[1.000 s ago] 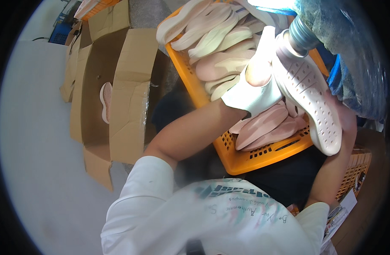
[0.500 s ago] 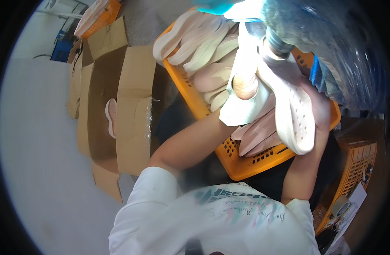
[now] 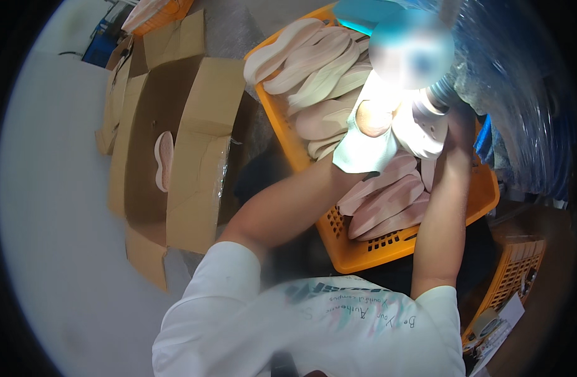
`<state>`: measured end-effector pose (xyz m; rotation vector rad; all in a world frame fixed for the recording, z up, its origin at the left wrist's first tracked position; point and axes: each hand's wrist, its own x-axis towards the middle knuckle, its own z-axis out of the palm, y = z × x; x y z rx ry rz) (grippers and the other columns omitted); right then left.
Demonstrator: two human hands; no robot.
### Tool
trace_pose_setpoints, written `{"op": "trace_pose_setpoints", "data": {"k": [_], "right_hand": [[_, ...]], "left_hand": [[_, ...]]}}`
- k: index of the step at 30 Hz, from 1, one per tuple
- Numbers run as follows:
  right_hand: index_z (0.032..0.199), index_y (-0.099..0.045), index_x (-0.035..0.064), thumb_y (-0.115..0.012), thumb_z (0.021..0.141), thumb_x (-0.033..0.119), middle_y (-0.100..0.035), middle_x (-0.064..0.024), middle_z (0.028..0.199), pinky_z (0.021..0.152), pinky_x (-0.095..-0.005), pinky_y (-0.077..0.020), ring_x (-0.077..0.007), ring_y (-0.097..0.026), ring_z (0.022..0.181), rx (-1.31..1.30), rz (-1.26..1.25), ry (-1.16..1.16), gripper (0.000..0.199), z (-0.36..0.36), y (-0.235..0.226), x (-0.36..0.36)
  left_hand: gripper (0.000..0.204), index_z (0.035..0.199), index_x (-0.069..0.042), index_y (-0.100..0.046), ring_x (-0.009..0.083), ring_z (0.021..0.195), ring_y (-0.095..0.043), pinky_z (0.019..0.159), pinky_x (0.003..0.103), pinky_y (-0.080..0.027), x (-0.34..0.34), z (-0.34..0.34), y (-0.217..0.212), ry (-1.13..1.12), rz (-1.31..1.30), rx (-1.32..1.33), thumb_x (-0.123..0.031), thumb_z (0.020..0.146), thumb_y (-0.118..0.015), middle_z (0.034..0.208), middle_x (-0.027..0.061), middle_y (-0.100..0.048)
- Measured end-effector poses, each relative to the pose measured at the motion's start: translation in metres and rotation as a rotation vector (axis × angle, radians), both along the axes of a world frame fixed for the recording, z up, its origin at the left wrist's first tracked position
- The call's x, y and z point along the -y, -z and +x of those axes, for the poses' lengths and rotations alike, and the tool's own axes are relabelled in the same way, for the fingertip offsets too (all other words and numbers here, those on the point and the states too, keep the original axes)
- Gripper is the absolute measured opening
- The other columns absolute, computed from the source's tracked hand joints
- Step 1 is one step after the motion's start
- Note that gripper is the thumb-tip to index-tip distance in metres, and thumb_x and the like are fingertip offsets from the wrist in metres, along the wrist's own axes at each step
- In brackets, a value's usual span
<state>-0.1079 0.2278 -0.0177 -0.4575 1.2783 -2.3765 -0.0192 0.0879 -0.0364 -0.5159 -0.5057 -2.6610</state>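
Observation:
A pale pink shoe sole (image 3: 420, 137), dotted with small holes, is under a bright lamp and a grey ribbed hose end (image 3: 444, 94). My right hand (image 3: 459, 122) holds this sole from its right side; its fingers are hidden behind the sole and the hose. My left hand (image 3: 369, 135) wears a white glove with an opening that bares skin on the back, and lies just left of the sole. Glare washes out the left fingers, so their grip does not show. Below both hands, an orange crate (image 3: 357, 261) holds several pink and cream soles (image 3: 389, 204).
An open cardboard box (image 3: 200, 100) stands at the left with a single sole (image 3: 164, 161) inside. Clear plastic sheeting (image 3: 521, 94) hangs at the upper right. Another orange crate (image 3: 518, 264) sits lower right, near a tape roll (image 3: 486, 322). A teal lamp housing (image 3: 367, 16) overhangs the crate.
The sole has moved up and away under the lamp, and less of it shows. My right hand went up with it; my left hand shifted slightly right. The view has shifted slightly.

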Motion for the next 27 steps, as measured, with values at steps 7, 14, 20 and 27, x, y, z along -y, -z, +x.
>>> {"op": "trace_pose_setpoints", "data": {"k": [7, 14, 20, 27], "right_hand": [[0.136, -0.053, 0.0044, -0.058, 0.100, 0.023, -0.059, -0.0116, 0.132, 0.096, -0.0381, -0.0523, -0.0240, -0.061, 0.117, -0.150, -0.226, 0.018, 0.040, 0.032, -0.021, -0.025], [0.138, -0.051, 0.0042, -0.059, 0.098, 0.018, -0.056, -0.0135, 0.135, 0.105, -0.0450, -0.0471, -0.0280, -0.057, 0.123, 0.105, 0.060, 0.646, 0.043, 0.033, -0.002, -0.115], [0.151, -0.033, 0.0036, -0.056, 0.081, 0.005, -0.049, -0.0196, 0.140, 0.083, -0.0399, -0.0605, -0.0328, -0.057, 0.121, 0.136, 0.279, 0.520, 0.074, 0.186, 0.004, -0.147], [0.152, -0.017, -0.0069, -0.054, 0.076, 0.001, -0.051, -0.0308, 0.133, 0.073, -0.0377, -0.0662, -0.0375, -0.070, 0.099, 0.207, 0.140, 0.262, 0.085, 0.229, -0.046, -0.079]], "left_hand": [[0.038, 0.133, 0.005, -0.049, 0.0262, 0.105, -0.065, 0.090, 0.038, -0.055, -0.007, -0.003, -0.012, -0.117, -0.225, 0.168, -0.009, 0.098, -0.054, 0.119, 0.0163, -0.063], [0.038, 0.132, 0.004, -0.051, 0.0252, 0.104, -0.065, 0.089, 0.038, -0.055, -0.007, 0.014, -0.011, -0.091, -0.273, 0.207, -0.013, 0.098, -0.055, 0.118, 0.0149, -0.064], [0.038, 0.130, 0.003, -0.053, 0.0243, 0.102, -0.065, 0.088, 0.037, -0.055, -0.016, 0.014, -0.010, -0.103, -0.275, 0.191, -0.016, 0.097, -0.055, 0.116, 0.0138, -0.064], [0.038, 0.128, 0.002, -0.055, 0.0233, 0.100, -0.065, 0.086, 0.037, -0.055, -0.030, 0.015, -0.015, -0.092, -0.218, 0.219, -0.020, 0.097, -0.056, 0.114, 0.0125, -0.065]]}}
